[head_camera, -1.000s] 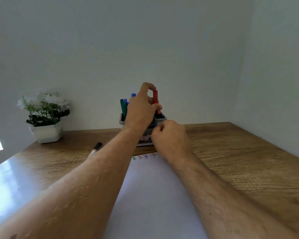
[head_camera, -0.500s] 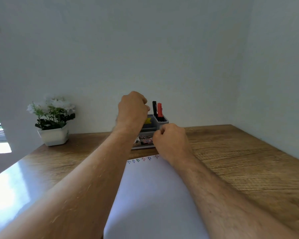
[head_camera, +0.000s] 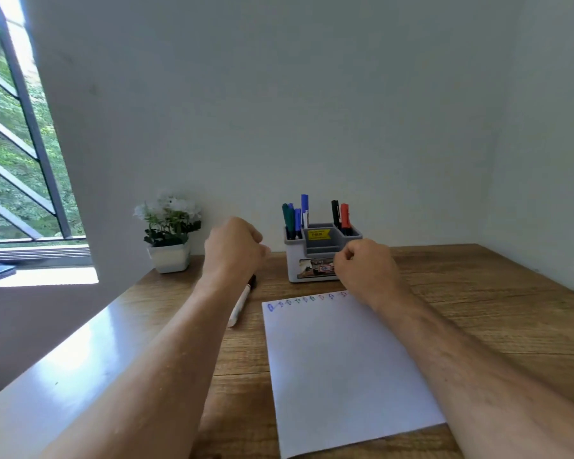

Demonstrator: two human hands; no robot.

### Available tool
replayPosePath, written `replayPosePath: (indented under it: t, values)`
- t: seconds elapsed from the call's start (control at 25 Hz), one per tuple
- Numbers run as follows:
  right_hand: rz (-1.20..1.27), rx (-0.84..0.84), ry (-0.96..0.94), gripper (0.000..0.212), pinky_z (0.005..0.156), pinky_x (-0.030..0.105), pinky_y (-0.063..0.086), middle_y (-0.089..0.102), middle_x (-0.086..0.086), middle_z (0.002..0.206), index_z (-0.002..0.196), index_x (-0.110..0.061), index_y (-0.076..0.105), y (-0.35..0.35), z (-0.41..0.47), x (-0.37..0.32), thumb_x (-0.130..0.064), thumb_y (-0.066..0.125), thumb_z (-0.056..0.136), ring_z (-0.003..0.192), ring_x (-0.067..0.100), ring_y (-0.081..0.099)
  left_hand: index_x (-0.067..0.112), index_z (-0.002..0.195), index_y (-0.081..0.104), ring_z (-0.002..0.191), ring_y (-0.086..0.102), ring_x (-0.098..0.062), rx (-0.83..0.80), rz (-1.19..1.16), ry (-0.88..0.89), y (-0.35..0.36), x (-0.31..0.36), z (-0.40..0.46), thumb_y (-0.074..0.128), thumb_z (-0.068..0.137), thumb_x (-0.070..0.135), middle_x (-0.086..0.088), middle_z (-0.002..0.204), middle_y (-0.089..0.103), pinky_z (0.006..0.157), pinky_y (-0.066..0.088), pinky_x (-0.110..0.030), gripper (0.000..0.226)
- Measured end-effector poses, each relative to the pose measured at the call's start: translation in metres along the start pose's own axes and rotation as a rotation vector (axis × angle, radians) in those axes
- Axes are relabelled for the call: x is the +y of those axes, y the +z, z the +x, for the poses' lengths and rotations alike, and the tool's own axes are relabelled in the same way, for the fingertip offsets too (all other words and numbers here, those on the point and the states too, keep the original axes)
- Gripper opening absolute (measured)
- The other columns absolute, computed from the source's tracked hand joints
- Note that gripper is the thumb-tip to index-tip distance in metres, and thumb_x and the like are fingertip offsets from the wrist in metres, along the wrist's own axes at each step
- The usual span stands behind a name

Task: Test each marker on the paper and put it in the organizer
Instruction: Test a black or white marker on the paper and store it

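Lying just beneath left hand [head_camera: 232, 251]: white marker [head_camera: 242, 303].

Both forearms outstretched, left hand [head_camera: 233, 249] fisted; right hand [head_camera: 365, 270] fisted

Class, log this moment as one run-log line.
left hand: curled, empty | right hand: curled, empty | black-capped white marker: on wooden table
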State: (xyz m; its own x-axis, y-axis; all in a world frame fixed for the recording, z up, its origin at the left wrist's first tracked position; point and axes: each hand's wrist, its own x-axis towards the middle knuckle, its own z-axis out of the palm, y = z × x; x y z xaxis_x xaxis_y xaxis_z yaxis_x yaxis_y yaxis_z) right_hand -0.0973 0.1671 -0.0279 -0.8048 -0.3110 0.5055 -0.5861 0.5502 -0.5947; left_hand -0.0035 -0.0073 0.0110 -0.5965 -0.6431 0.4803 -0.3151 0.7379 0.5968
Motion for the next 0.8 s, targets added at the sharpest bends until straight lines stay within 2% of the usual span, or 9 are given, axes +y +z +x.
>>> replayPosePath:
  t: [0.12, 0.28, 0.44, 0.64, 0.8]
  values:
    - [-0.013, -0.005, -0.023, 0.027, 0.044, 0.017, 0.038, 0.063, -0.003, 0.065, 0.066, -0.019, 0.063, -0.001, -0.001, -0.001, -0.024, 0.057, 0.091, 0.059, 0.006, 0.059, 0.015, 0.099, 0.076, 0.091, 0.068, -0.024, -0.080, 0.112, -0.083, 0.004, -0.019, 0.000, 0.085, 0.073, 0.029, -0.008, 0.100, 0.074, 0.080, 0.055, -0.033, 0.031]
    - [-0.043, -0.005, -0.042, 0.026, 0.040, 0.009, 0.030, 0.062, -0.006, 0.063, 0.065, -0.020, 0.063, 0.002, -0.001, -0.001, -0.024, 0.058, 0.090, 0.055, 0.003, 0.057, 0.012, 0.091, 0.071, 0.080, 0.065, -0.025, -0.188, 0.240, -0.177, 0.016, -0.029, 0.005, 0.088, 0.066, 0.042, -0.008, 0.085, 0.068, 0.065, 0.053, -0.034, 0.042]
    - [-0.056, -0.044, -0.071, 0.024, 0.045, 0.019, 0.038, 0.067, -0.001, 0.068, 0.071, -0.017, 0.068, 0.006, 0.002, -0.003, -0.024, 0.057, 0.091, 0.060, 0.007, 0.060, 0.014, 0.076, 0.059, 0.073, 0.063, -0.025, -0.215, 0.322, -0.222, 0.025, -0.037, 0.009, 0.089, 0.060, 0.048, -0.006, 0.075, 0.061, 0.058, 0.050, -0.032, 0.048]
    - [-0.062, -0.051, -0.108, 0.022, 0.046, 0.018, 0.036, 0.065, -0.003, 0.068, 0.072, -0.017, 0.067, 0.006, 0.001, -0.006, -0.022, 0.058, 0.091, 0.060, 0.006, 0.058, 0.015, 0.071, 0.051, 0.068, 0.061, -0.024, -0.207, 0.323, -0.266, 0.028, -0.040, 0.015, 0.088, 0.063, 0.043, -0.007, 0.074, 0.058, 0.048, 0.045, -0.029, 0.047]
    - [-0.051, -0.049, -0.109, 0.021, 0.047, 0.017, 0.036, 0.065, -0.003, 0.069, 0.074, -0.018, 0.067, 0.006, 0.001, -0.007, -0.023, 0.058, 0.092, 0.061, 0.005, 0.058, 0.013, 0.077, 0.062, 0.066, 0.061, -0.022, -0.171, 0.198, -0.247, 0.025, -0.037, 0.013, 0.081, 0.074, 0.035, -0.008, 0.080, 0.066, 0.045, 0.039, -0.026, 0.030]
